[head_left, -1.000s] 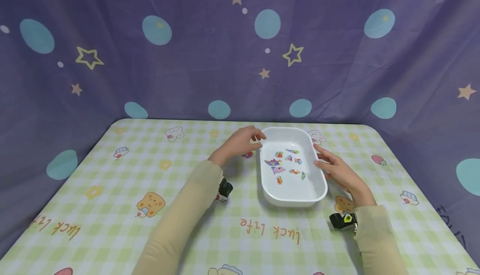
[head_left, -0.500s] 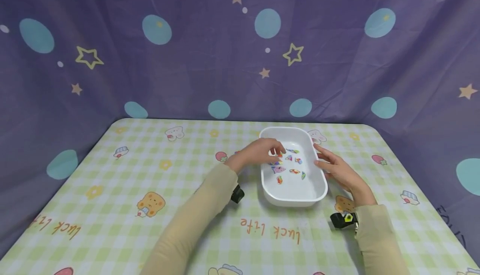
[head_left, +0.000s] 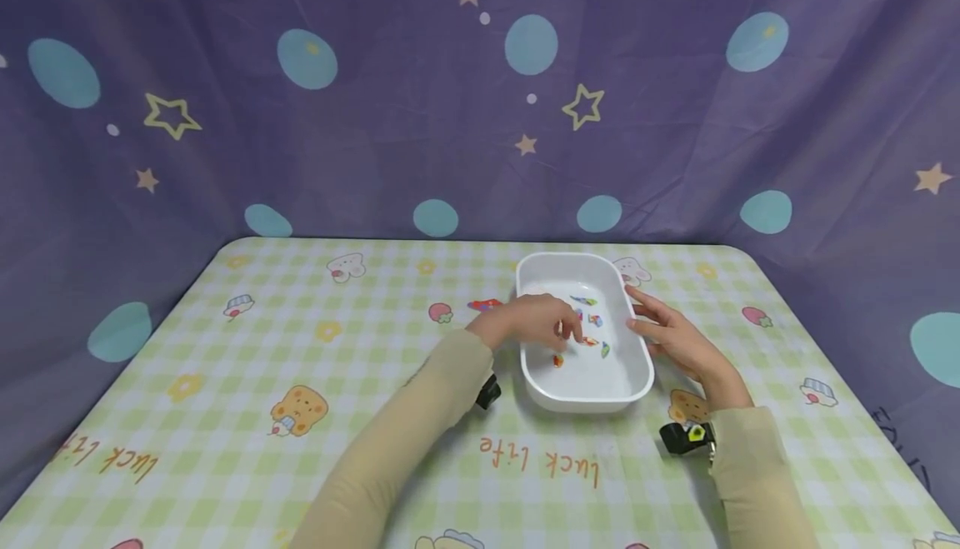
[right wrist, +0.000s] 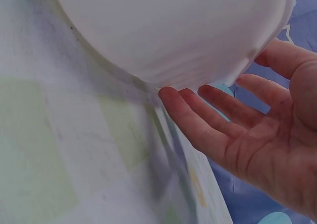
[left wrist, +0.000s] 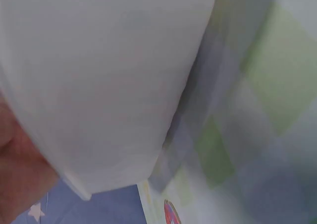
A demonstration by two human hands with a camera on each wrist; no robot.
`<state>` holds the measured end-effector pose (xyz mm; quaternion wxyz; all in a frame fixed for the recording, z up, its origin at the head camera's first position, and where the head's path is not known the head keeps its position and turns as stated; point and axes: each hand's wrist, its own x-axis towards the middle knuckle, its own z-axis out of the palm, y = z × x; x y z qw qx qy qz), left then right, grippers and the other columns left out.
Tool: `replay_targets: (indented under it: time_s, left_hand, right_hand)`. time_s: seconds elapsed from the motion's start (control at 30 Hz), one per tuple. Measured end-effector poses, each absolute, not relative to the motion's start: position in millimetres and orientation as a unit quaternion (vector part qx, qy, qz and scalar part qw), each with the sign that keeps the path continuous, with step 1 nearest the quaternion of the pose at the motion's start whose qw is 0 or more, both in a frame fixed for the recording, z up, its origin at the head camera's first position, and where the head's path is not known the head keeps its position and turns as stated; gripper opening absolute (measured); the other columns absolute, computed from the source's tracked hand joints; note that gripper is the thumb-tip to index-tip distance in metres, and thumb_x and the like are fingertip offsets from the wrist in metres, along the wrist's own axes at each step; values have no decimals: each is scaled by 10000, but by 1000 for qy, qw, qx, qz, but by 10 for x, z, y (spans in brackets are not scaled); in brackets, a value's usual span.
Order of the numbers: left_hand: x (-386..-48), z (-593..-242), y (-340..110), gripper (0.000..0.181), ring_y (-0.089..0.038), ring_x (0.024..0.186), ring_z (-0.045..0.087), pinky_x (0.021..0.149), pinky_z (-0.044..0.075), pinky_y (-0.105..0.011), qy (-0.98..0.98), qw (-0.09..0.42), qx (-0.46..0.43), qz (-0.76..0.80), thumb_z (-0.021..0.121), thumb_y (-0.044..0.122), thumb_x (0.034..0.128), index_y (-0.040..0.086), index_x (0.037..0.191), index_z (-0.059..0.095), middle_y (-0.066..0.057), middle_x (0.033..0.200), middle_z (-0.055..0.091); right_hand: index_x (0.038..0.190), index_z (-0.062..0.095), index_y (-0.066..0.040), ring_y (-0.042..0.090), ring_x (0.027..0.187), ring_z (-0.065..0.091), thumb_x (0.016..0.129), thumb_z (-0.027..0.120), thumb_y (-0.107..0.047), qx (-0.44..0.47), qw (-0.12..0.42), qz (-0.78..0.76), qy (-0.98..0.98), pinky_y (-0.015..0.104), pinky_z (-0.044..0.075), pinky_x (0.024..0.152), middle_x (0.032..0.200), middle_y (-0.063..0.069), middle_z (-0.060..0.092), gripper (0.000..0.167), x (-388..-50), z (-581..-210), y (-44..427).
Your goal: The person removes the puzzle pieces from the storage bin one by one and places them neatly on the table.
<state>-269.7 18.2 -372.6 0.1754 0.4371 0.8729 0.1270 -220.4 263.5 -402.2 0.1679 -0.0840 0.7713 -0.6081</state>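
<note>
Several colourful pieces (head_left: 595, 321): in white tub (head_left: 588, 386)
Left hand (head_left: 542, 319): over left edge, grip can't be judged
Right hand (head_left: 675, 339): wide, touching right edge

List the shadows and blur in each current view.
Head: even lighting, soft shadow beside the left sleeve, white tray fairly crisp; left wrist: tray wall and tablecloth look soft, with shadow on the cloth along the tray; right wrist: tablecloth blurred and shaded, the right hand noticeably sharper.

Pieces (head_left: 605, 350) in tray (head_left: 587, 405), right hand (head_left: 678, 344) at its right; tablecloth (head_left: 645, 503) beneath, curtain (head_left: 375, 149) behind
</note>
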Motion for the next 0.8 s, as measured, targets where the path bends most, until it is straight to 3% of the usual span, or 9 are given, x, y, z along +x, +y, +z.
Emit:
replay_targets:
  time_s: [0.2,0.5,0.8]
  left_hand:
    - [-2660,-3744,224,218,-19,764,493,683,374,-211,881,186,432,52,695,175,740,292,921,660,140,822,560]
    - [-2602,-3714,254,208,-46,756,503,692,377,-234,891,185,414,10,683,85,729,258,828,622,136,793,560]
    - [-2560,-3710,286,105,-47,715,506,665,365,-238,893,173,414,-28,695,201,771,249,770,601,143,747,552]
  right_hand:
    - [1470,122,-209,276,1173,430,923,517,-271,-83,169,-606,773,326,489,808,1454,211,215,678,-2209,-4014,2639]
    - [1469,133,-215,262,1180,433,920,522,-272,-74,168,-606,774,311,484,822,1455,208,227,675,-2222,-3999,2637]
    - [1469,138,-211,255,1178,425,917,524,-292,-77,166,-593,784,332,466,845,1451,207,235,678,-2224,-4017,2662]
